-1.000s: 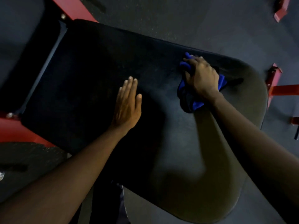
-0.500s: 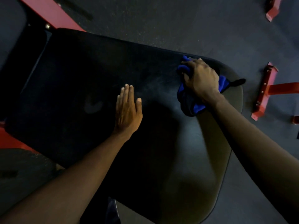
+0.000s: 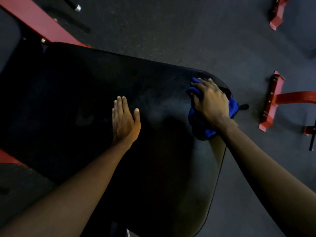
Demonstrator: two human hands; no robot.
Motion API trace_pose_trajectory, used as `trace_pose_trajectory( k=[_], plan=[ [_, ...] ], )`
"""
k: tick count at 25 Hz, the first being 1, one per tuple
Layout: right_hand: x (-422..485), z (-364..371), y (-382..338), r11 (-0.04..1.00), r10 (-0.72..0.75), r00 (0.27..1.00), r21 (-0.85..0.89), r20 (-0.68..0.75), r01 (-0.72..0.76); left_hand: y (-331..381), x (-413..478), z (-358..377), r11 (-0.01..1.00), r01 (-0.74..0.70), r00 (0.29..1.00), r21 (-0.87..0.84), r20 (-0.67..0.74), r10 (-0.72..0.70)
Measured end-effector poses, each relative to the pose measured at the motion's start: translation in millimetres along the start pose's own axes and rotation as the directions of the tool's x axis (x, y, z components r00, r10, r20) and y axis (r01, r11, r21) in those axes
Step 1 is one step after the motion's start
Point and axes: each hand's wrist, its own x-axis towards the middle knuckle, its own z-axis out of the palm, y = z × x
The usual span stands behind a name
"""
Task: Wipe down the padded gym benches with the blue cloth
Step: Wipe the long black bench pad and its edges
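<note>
dark speckled rubber floor [image 3: 171, 31] fills the background. a red steel beam [image 3: 34, 19] runs diagonally at upper left, with a chrome bar tip [image 3: 77, 8] just beyond it. at right stand a red bolted foot [image 3: 271, 100], another red foot [image 3: 277, 14] near the top corner, and a thin black rod [image 3: 313, 139].

No text, label or number is readable anywhere.
</note>
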Motion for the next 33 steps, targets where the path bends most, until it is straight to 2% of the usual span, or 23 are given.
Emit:
trace_pose_trajectory(
  k=[6,11,19,23,28,33],
  plan=[
    [60.1,10.4,-14.2,1.000,-0.031,0.999,0.001,0.044,0.031,1.8,3.5,-8.1,0.998,0.004,0.999,0.063,0.043,-0.007],
    [25.8,0.2,-7.5,0.995,-0.101,0.989,0.036,0.110,0.098,20.3,2.3,-8.3,0.994,0.095,0.994,0.057,0.046,-0.097],
    [65.7,24.6,-6.9,0.964,-0.263,0.960,0.058,0.096,0.259,26.0,0.7,6.2,0.992,0.128,0.989,0.018,-0.073,-0.126],
    [57.2,8.2,13.6,0.928,-0.366,0.921,0.127,0.130,0.351,26.0,3.3,13.9,0.992,0.121,0.977,0.033,-0.179,-0.113],
    [38.2,-12.4,53.8,0.854,-0.521,0.822,0.137,0.231,0.503,25.7,3.5,14.3,0.990,0.133,0.973,0.057,-0.198,-0.119],
    [84.6,-6.6,4.8,0.779,-0.626,0.751,0.133,0.209,0.612,24.1,2.0,14.2,0.991,0.132,0.972,0.033,-0.198,-0.123]
  ],
)
